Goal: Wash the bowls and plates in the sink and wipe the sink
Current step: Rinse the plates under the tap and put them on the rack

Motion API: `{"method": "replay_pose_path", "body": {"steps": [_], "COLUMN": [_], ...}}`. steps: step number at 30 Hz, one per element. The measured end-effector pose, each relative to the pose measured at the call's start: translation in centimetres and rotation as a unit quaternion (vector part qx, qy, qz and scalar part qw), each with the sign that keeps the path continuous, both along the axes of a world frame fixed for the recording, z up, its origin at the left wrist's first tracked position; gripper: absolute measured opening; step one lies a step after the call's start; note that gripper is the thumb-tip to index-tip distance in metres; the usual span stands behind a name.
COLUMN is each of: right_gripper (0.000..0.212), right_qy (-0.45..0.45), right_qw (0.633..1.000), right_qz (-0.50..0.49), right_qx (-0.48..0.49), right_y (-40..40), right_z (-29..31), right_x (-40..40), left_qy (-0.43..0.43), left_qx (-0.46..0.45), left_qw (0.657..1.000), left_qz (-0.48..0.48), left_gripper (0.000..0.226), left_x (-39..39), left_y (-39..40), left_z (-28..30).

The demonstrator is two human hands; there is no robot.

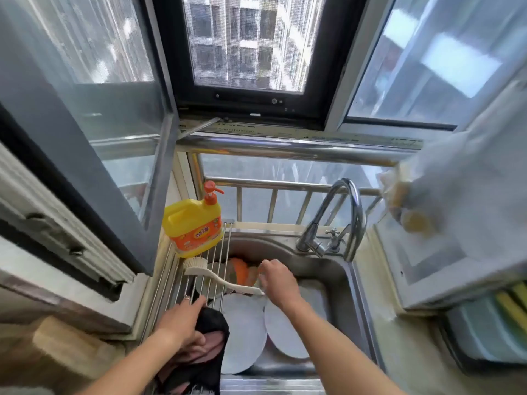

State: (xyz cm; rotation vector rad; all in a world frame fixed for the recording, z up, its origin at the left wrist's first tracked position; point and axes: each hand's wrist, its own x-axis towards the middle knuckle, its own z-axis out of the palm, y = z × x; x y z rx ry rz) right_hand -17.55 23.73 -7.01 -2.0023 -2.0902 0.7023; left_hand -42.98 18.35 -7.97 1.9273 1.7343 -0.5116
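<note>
Over the steel sink [336, 269], my left hand [182, 323] grips a black cloth [211, 323], my right hand [278, 280] hangs loose, and two round white plates [245, 332] still need washing.

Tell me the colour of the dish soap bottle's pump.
Orange-red pump on the yellow bottle, head view.
</note>
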Motion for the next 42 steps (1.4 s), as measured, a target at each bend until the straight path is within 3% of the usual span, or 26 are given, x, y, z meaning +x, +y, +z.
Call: {"method": "replay_pose_path", "body": {"steps": [4, 6, 8, 10, 13, 16, 18, 20, 22, 24, 29, 35, 37, 39, 42], "right_gripper": [0.024, 0.033, 0.035, 0.033, 0.039, 0.052, 0.055, 0.042, 0.026, 0.022, 0.042, 0.038, 0.033, 0.030, 0.022], "right_qy": [-0.007, 0.048, 0.130, 0.199, 0.239, 0.221, 0.146, 0.116, 0.178, 0.235, 0.235, 0.261, 0.288, 0.270, 0.141], "right_qw": [0.989, 0.959, 0.928, 0.915, 0.912, 0.897, 0.908, 0.933, 0.950, 0.941, 0.924, 0.893, 0.897, 0.930, 0.968], "right_qz": [-0.147, -0.279, -0.349, -0.348, -0.333, -0.382, -0.393, -0.340, -0.253, -0.218, -0.287, -0.354, -0.327, -0.248, -0.084], "right_qx": [-0.012, -0.026, -0.026, -0.053, -0.032, -0.007, -0.019, -0.004, 0.052, 0.107, 0.097, 0.098, 0.074, -0.012, -0.191], "right_y": [-0.2, 0.5, 1.5, 2.7, 4.8, 5.2, 4.3, 3.6, 4.0, 4.8, 8.3, 3.6, 1.4, -0.5, -2.5], "right_z": [1.7, 1.6, 1.4, 1.1, 0.6, -1.5, -2.8, -3.9, -4.4, -3.3, -4.0, -5.2, -6.5, -8.8, -13.4], "right_x": [8.1, 11.7, 14.2, 15.4, 15.8, 16.9, 18.4, 19.5, 19.9, 19.6, 19.8, 18.8, 18.0, 17.5, 16.8], "left_qy": [0.062, 0.053, 0.019, -0.008, -0.024, -0.036, -0.036, -0.030, -0.035, -0.036, -0.005, 0.009, 0.014, 0.014, -0.005], "left_qx": [0.043, 0.093, 0.141, 0.161, 0.146, 0.124, 0.086, 0.047, 0.020, -0.005, -0.049, -0.075, -0.082, -0.092, -0.118], "left_qw": [0.997, 0.994, 0.990, 0.987, 0.988, 0.989, 0.993, 0.996, 0.998, 0.998, 0.996, 0.994, 0.993, 0.992, 0.992], "left_qz": [0.002, 0.000, -0.012, -0.021, -0.048, -0.073, -0.074, -0.066, -0.053, -0.048, -0.079, -0.082, -0.085, -0.085, -0.043], "left_gripper": [0.053, 0.040, 0.023, 0.012, 0.018, 0.024, 0.023, 0.019, 0.022, 0.025, 0.029, 0.034, 0.034, 0.033, 0.032], "left_x": [3.1, 5.2, 7.2, 9.2, 12.3, 15.0, 16.5, 17.7, 18.6, 19.3, 21.4, 22.1, 22.0, 21.9, 21.7], "left_y": [1.7, 2.6, 3.1, 3.0, 2.3, 1.7, 1.1, 0.5, 0.1, -0.2, -0.2, -0.7, -0.9, -0.9, -1.3], "left_z": [1.4, 1.8, 1.9, 1.4, 0.1, -1.3, -2.4, -3.6, -5.1, -6.6, -9.3, -10.9, -11.4, -12.0, -13.9]}}
